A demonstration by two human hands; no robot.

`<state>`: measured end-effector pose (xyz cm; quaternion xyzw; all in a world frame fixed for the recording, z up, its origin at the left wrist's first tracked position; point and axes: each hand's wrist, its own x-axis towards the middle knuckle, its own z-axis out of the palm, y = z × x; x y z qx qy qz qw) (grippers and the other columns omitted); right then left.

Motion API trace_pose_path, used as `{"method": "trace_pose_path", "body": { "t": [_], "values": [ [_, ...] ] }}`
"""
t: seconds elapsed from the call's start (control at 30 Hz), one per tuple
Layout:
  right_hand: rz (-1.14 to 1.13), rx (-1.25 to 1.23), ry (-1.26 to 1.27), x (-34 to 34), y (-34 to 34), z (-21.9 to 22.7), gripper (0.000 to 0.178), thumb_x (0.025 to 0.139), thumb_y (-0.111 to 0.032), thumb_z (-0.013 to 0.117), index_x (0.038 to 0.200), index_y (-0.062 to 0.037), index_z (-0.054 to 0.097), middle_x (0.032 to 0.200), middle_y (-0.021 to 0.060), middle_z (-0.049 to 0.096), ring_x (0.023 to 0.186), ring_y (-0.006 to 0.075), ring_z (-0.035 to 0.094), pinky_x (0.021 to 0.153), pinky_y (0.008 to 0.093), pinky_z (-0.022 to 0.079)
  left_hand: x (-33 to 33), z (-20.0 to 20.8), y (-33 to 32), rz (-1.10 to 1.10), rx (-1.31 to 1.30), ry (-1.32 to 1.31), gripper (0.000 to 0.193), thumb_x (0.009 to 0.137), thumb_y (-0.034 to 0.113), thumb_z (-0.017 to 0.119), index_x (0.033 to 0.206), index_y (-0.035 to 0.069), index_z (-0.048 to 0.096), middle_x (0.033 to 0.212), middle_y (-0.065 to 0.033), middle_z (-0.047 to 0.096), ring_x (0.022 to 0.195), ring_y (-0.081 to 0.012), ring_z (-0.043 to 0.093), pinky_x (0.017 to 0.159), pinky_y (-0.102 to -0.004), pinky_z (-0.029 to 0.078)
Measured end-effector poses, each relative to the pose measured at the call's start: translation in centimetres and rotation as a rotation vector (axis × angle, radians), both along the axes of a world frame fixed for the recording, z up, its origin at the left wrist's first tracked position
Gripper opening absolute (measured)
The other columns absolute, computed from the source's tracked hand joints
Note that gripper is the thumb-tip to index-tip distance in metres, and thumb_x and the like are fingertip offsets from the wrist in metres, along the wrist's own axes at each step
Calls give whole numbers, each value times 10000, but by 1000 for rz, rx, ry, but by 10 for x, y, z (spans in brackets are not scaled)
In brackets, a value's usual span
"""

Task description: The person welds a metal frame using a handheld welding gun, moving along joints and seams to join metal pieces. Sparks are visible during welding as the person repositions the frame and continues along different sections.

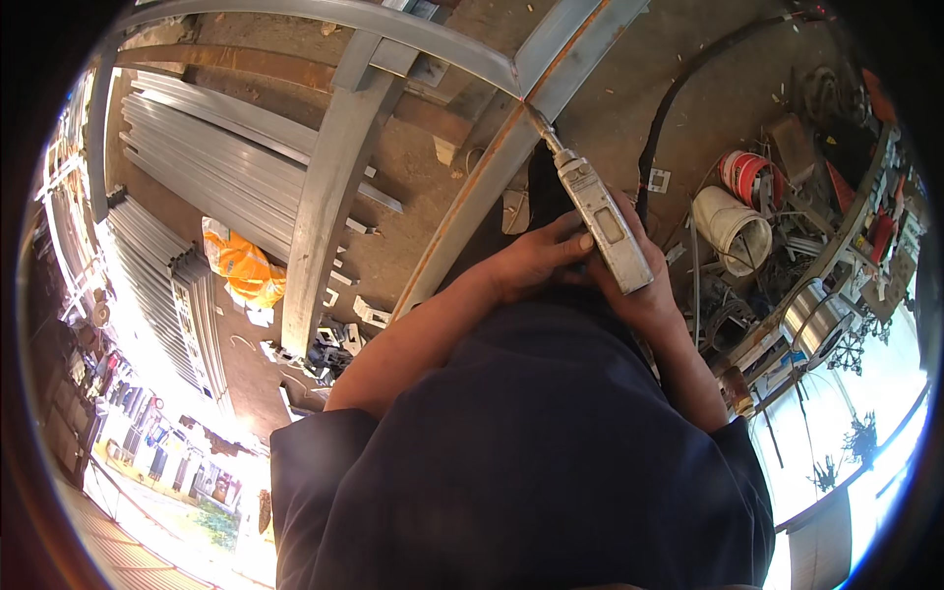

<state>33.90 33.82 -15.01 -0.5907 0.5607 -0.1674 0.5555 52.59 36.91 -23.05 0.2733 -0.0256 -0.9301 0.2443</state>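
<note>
A long grey box-shaped welding gun [602, 218] with a narrow metal nozzle is held between both my hands, in front of my body. My left hand [539, 262] is closed at its left side, with the thumb against the casing. Along the other side, my right hand [644, 264] wraps round it, and its fingers are partly hidden behind the casing. The nozzle tip is at the corner where a curved grey steel bar [433, 34] meets a straight steel beam [492, 167]. Whether the tip touches the metal I cannot tell.
A wide steel beam [329, 206] crosses on the left, beside stacked metal tubes [211, 157] and an orange bag [246, 267]. On the right are a black hose [661, 123], a white bucket [728, 224], a red bucket [752, 177] and a cluttered rack. Metal offcuts [370, 313] lie about.
</note>
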Motion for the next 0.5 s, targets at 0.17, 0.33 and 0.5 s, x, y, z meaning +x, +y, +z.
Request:
{"method": "trace_pose_path", "body": {
  "t": [0.17, 0.33, 0.5],
  "values": [
    [13, 126, 39, 2, -5, 9, 790, 894, 11, 686, 1614, -64, 372, 1413, 164, 640, 1266, 238, 648, 1035, 361, 523, 2, 9, -6, 23, 10, 15, 1027, 948, 541, 747, 1667, 64, 190, 1596, -164, 419, 1489, -324, 416, 1166, -516, 454],
    [11, 1, 29, 2, -3, 2, 809, 873, -54, 747, 1594, -131, 390, 1288, 215, 704, 1145, 400, 719, 922, 440, 604, 2, 5, -3, 19, 10, 18, 999, 956, 525, 745, 1670, 89, 199, 1583, -149, 438, 1484, -313, 422, 1157, -509, 461],
    [2, -12, 7, 1, 0, -3, 815, 874, -64, 763, 1595, -122, 387, 1295, 214, 698, 1177, 408, 703, 938, 441, 592, -1, 0, 1, 44, 34, 51, 959, 970, 495, 741, 1670, 108, 213, 1574, -133, 453, 1471, -302, 439, 1152, -507, 464]
  ]
}}
